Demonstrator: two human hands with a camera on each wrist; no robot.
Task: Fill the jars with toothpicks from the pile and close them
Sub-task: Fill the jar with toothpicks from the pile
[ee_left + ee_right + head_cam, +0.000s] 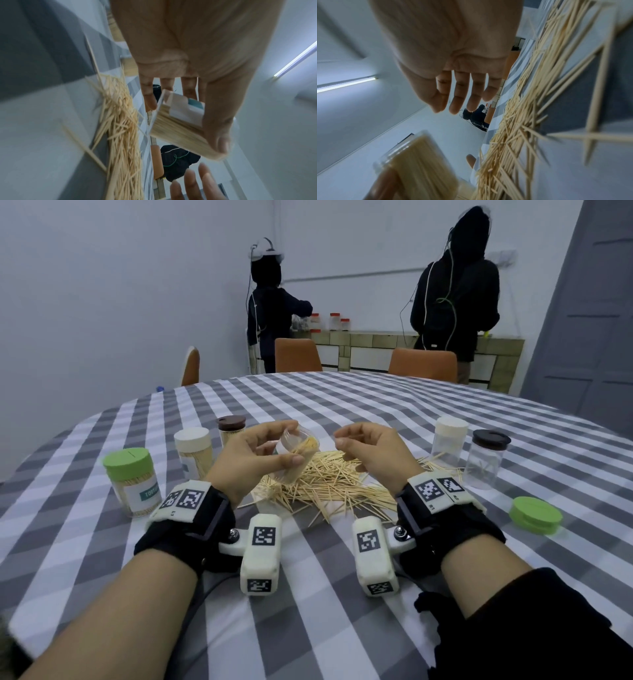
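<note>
My left hand grips a clear open jar above the pile of toothpicks. The jar is tilted with its mouth toward my right hand and is well packed with toothpicks. The left wrist view shows the thumb along the jar and its white label. Just right of the mouth, my right hand hovers with loosely curved fingers; in the right wrist view that hand holds nothing, with the jar below it. A loose green lid lies at the right.
Three closed, filled jars stand at the left: green-lidded, white-lidded, brown-lidded. On the right stand a white-lidded jar and a dark-lidded, nearly empty jar. Two people stand at a counter beyond the checked table.
</note>
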